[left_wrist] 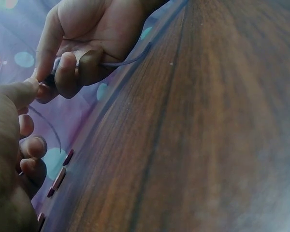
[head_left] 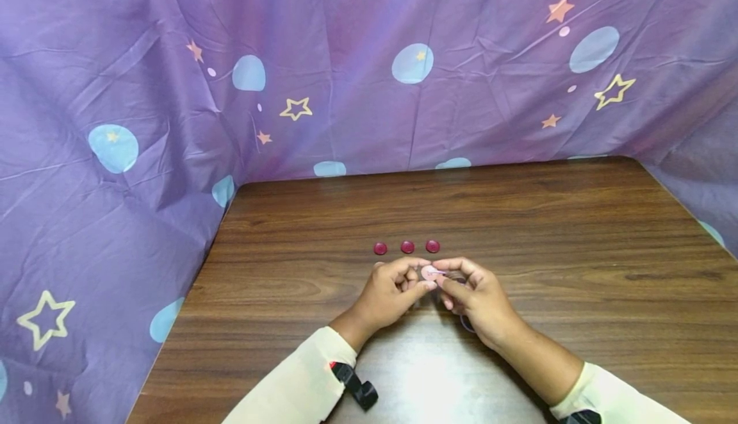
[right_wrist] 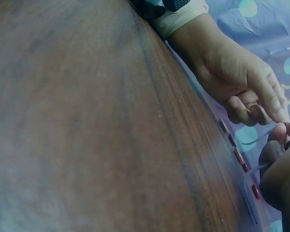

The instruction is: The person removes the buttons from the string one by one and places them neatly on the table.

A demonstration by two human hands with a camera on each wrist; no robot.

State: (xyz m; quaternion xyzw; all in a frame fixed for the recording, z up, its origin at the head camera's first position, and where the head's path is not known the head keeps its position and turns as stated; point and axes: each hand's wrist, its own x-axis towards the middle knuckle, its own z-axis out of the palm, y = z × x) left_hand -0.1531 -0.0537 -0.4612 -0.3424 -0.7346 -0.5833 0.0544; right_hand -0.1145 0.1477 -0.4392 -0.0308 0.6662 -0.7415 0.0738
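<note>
Over the table, my left hand [head_left: 389, 291] pinches a pale pink button [head_left: 428, 271] between thumb and index finger. A thin purple cord [head_left: 439, 273] crosses the button's face toward my right hand [head_left: 481, 302], whose thumb and index finger pinch it right at the button's edge. Part of the cord loops below the right palm; in the left wrist view a length of cord [left_wrist: 128, 63] trails from the right hand's curled fingers. Another strand hangs under the meeting fingertips. The button is hidden by fingers in both wrist views.
Just beyond the hands, three dark red buttons lie in a row: a left one [head_left: 380, 248], a middle one [head_left: 407, 247] and a right one [head_left: 432, 246]. A purple patterned curtain [head_left: 357, 123] hangs around the wooden table [head_left: 277, 238].
</note>
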